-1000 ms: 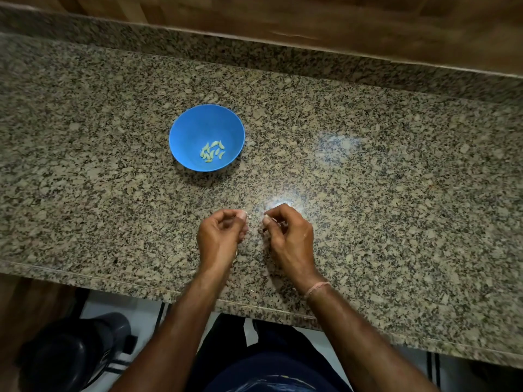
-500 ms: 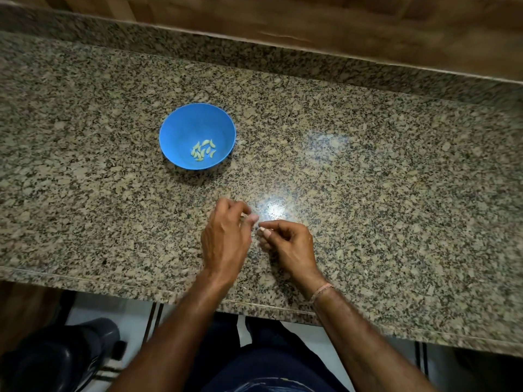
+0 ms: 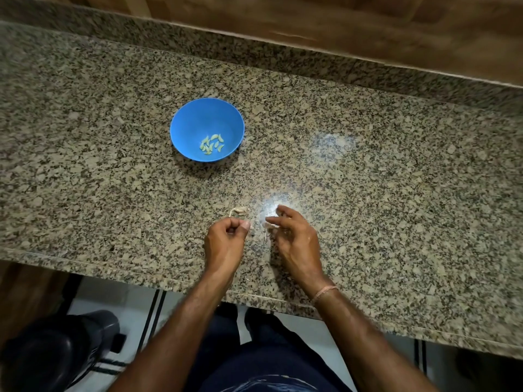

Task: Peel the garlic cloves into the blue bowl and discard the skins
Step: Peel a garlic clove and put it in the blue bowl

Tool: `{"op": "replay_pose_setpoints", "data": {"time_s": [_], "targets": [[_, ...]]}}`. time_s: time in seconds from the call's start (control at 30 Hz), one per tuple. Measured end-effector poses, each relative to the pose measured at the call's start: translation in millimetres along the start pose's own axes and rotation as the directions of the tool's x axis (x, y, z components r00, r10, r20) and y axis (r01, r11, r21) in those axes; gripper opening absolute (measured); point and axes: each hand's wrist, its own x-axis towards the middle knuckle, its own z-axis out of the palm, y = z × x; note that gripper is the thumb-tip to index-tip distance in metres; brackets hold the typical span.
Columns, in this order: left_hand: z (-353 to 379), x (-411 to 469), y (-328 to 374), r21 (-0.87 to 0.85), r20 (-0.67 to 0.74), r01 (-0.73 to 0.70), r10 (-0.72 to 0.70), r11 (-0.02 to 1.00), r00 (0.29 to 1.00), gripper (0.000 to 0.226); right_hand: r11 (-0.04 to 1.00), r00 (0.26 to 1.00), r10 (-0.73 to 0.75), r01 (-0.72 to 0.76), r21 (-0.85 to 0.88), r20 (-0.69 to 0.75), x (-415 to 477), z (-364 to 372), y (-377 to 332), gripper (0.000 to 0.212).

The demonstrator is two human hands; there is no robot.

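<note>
The blue bowl (image 3: 181,128) stands on the granite counter, left of centre, with several peeled pale green garlic cloves (image 3: 211,144) in its bottom. My left hand (image 3: 225,244) is curled into a fist near the front edge, thumb pressed on the forefinger; whatever is inside it is hidden. My right hand (image 3: 295,241) is beside it, fingers loosely apart. A pale scrap of garlic skin (image 3: 267,228) lies at its thumb tip; I cannot tell whether it touches. Another curl of skin (image 3: 237,211) lies on the counter just beyond my left hand.
The granite counter (image 3: 382,193) runs wide to both sides, with a raised granite lip and a wooden wall behind. Its front edge is right under my wrists. A dark bin (image 3: 56,352) stands on the floor at the lower left.
My hands have come apart. The right hand's fingers have spread out of their pinch. A curl of skin now lies on the counter beyond my left hand.
</note>
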Motion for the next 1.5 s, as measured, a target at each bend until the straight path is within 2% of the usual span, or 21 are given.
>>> {"op": "replay_pose_setpoints", "data": {"time_s": [0.07, 0.1, 0.17, 0.2, 0.23, 0.37, 0.4, 0.43, 0.47, 0.53, 0.57, 0.7, 0.83, 1.0, 1.07, 1.13, 1.23, 1.3, 1.37, 1.43, 1.5], "targets": [[0, -3, 1, -0.095, 0.032, 0.062, -0.059, 0.994, 0.998, 0.008, 0.998, 0.996, -0.043, 0.039, -0.054, -0.081, -2, -5, 0, 0.022], [0, -6, 3, -0.171, 0.063, 0.106, -0.096, 0.98, 0.993, 0.01, 1.0, 0.998, -0.024, 0.025, 0.001, -0.06, -3, -8, -2, 0.023], [1, -12, 8, -0.293, 0.147, 0.2, -0.163, 0.935, 0.976, 0.014, 0.972, 0.992, 0.074, -0.095, 0.215, 0.103, -8, -9, -11, 0.027], [1, -15, 9, -0.314, 0.18, 0.229, -0.179, 0.921, 0.967, 0.014, 0.943, 0.98, 0.106, -0.153, 0.295, 0.169, -11, -7, -15, 0.025], [2, -18, 9, -0.318, 0.2, 0.246, -0.189, 0.916, 0.962, 0.014, 0.924, 0.977, 0.127, -0.181, 0.337, 0.174, -13, -3, -16, 0.021], [0, -26, 8, -0.325, 0.19, 0.215, -0.16, 0.921, 0.969, 0.016, 0.883, 0.977, 0.175, -0.212, 0.419, 0.125, -19, 3, -14, 0.01], [-2, -26, 5, -0.292, 0.17, 0.183, -0.137, 0.939, 0.976, 0.017, 0.893, 0.977, 0.178, -0.211, 0.398, 0.118, -19, 1, -13, 0.009], [-5, -24, 1, -0.182, 0.134, 0.105, -0.081, 0.978, 0.988, 0.015, 0.914, 0.978, 0.179, -0.205, 0.351, 0.106, -19, -1, -11, 0.008], [-7, -20, -6, 0.005, 0.087, -0.002, 0.002, 1.0, 0.996, 0.013, 0.937, 0.979, 0.184, -0.203, 0.284, 0.091, -18, -2, -8, 0.006], [-13, -14, -19, 0.334, 0.022, -0.172, 0.175, 0.927, 0.984, 0.008, 0.968, 0.977, 0.203, -0.21, 0.137, 0.067, -18, 0, -3, 0.004], [-14, -11, -24, 0.395, 0.028, -0.222, 0.23, 0.891, 0.973, 0.008, 0.976, 0.977, 0.204, -0.207, 0.066, 0.058, -17, 2, -2, 0.004], [-14, -7, -28, 0.499, 0.056, -0.267, 0.277, 0.824, 0.959, 0.008, 0.98, 0.982, 0.185, -0.182, -0.082, 0.031, -13, 8, -4, 0.003], [-15, -8, -31, 0.49, 0.072, -0.292, 0.296, 0.821, 0.952, 0.008, 0.972, 0.984, 0.178, -0.178, -0.156, -0.017, -15, 13, -9, 0.008], [-18, -8, -33, 0.477, 0.124, -0.356, 0.34, 0.803, 0.932, 0.008, 0.953, 0.994, 0.078, -0.098, -0.287, -0.08, -25, 23, -14, 0.011], [-18, -8, -30, 0.445, 0.14, -0.349, 0.321, 0.825, 0.937, 0.006, 0.946, 0.991, 0.073, -0.105, -0.307, -0.113, -26, 26, -17, 0.009], [-15, -8, -25, 0.346, 0.164, -0.298, 0.255, 0.89, 0.953, 0.009, 0.971, 0.978, 0.179, -0.193, -0.14, -0.103, -25, 21, -16, 0.001], [-11, -10, -20, 0.141, 0.232, -0.175, 0.139, 0.974, 0.963, 0.011, 0.927, 0.955, 0.294, -0.295, 0.231, 0.042, -32, 7, -19, 0.014], [-13, -9, -22, 0.042, 0.264, -0.125, 0.109, 0.991, 0.958, 0.007, 0.853, 0.944, 0.313, -0.327, 0.406, 0.102, -41, 3, -24, 0.017], [-17, -7, -25, -0.066, 0.317, -0.057, 0.075, 0.996, 0.946, 0.008, 0.729, 0.918, 0.369, -0.383, 0.568, 0.146, -47, 3, -31, 0.018], [-22, -5, -24, -0.131, 0.373, -0.015, 0.064, 0.991, 0.926, 0.009, 0.648, 0.9, 0.392, -0.416, 0.638, 0.189, -47, 4, -33, 0.02], [-25, -3, -22, -0.17, 0.38, 0.029, 0.038, 0.985, 0.924, 0.008, 0.653, 0.895, 0.382, -0.437, 0.618, 0.229, -45, 4, -33, 0.021]]}}
